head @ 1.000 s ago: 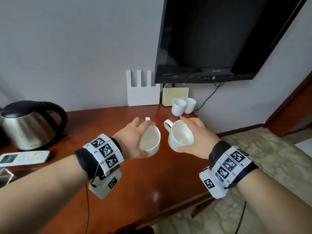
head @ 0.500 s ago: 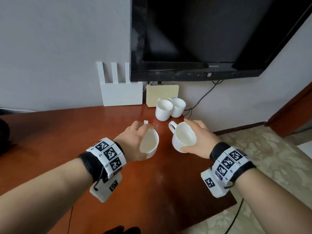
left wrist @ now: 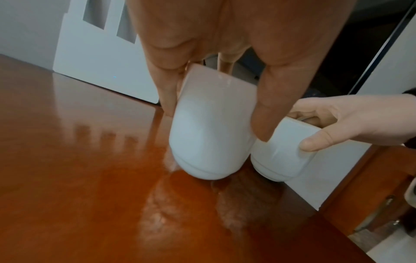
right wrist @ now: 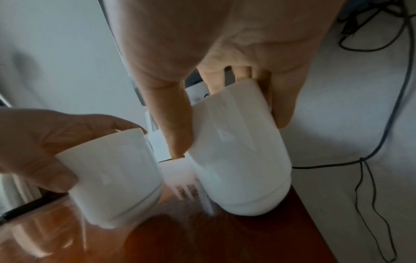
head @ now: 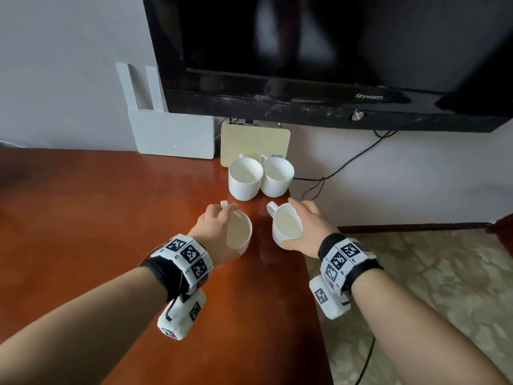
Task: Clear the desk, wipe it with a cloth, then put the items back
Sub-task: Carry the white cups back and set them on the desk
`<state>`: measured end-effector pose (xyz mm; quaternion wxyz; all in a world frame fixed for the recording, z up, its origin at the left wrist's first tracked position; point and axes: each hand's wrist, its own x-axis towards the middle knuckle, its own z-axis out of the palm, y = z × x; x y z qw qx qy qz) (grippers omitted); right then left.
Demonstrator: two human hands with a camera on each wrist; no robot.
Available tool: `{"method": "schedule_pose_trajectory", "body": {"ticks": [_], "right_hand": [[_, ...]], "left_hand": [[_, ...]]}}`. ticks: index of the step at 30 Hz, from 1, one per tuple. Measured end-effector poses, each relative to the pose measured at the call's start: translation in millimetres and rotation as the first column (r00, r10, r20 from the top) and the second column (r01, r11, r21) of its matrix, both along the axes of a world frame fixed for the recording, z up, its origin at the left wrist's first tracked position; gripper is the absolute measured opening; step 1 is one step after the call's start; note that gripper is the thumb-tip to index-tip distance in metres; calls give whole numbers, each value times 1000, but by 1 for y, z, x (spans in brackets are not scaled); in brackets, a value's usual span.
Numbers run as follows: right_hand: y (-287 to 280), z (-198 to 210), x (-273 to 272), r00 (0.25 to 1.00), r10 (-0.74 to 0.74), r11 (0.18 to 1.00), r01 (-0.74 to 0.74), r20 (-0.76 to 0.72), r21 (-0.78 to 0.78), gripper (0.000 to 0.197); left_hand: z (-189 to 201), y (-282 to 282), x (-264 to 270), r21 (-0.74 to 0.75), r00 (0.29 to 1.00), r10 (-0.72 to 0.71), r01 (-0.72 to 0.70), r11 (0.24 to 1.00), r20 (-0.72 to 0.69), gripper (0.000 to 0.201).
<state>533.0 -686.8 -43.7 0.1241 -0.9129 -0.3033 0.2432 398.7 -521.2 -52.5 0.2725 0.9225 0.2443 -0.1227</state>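
Observation:
My left hand (head: 215, 232) grips a white cup (head: 239, 234) by its rim and wall, low over the red-brown desk (head: 83, 232). My right hand (head: 308, 229) grips a second white cup (head: 286, 227) the same way, just to its right near the desk's right edge. In the left wrist view the left cup (left wrist: 211, 138) hangs tilted just above the wood, with the right cup (left wrist: 283, 151) beside it. The right wrist view shows the right cup (right wrist: 243, 165) and the left cup (right wrist: 112, 178), both close to the surface. Two more white cups (head: 245, 179) (head: 277, 176) stand behind them.
A white router (head: 172, 134) and a cream box (head: 255, 143) lean against the wall at the back of the desk. A black television (head: 333, 65) hangs above them, with cables (head: 344, 165) running down the wall. Patterned floor (head: 430, 287) lies right of the desk edge.
Both hands have carried their cups forward and lower, close in front of the two standing cups. The view has swung right, so the kettle and remote are out of sight.

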Motion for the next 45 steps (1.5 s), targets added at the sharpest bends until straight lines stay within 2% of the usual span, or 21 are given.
{"method": "schedule_pose_trajectory", "body": {"ticks": [5,9,13,16,22,34,40,45], "right_hand": [[11,-16,25,999,25,997,-23,-20,73,90],[18,-20,35,998,63,995,-62,-6,73,85],[17,-26,37,996,68,993,-63,-49,101,97],[8,-27,38,993,48,984,-29,-109,175,106],[5,-24,38,997,12,977,5,-77,212,98],[11,-23,29,998,-53,982,58,-37,177,95],[14,-12,11,999,-33,987,33,0,155,93],[26,15,-22,992,85,977,-101,91,185,85]], "left_hand": [[-14,-11,22,4,994,112,-112,994,-8,94],[-19,-12,34,10,983,181,-182,983,15,96],[-19,-10,41,8,977,211,-211,977,-11,102],[-14,-7,37,26,981,190,-189,982,-31,103],[-2,-2,36,136,998,34,-28,990,-45,97],[-3,-7,41,164,998,56,-51,985,-27,91],[2,-2,24,149,999,38,-41,988,19,87],[24,10,-16,175,988,-25,-2,985,152,80]]}}
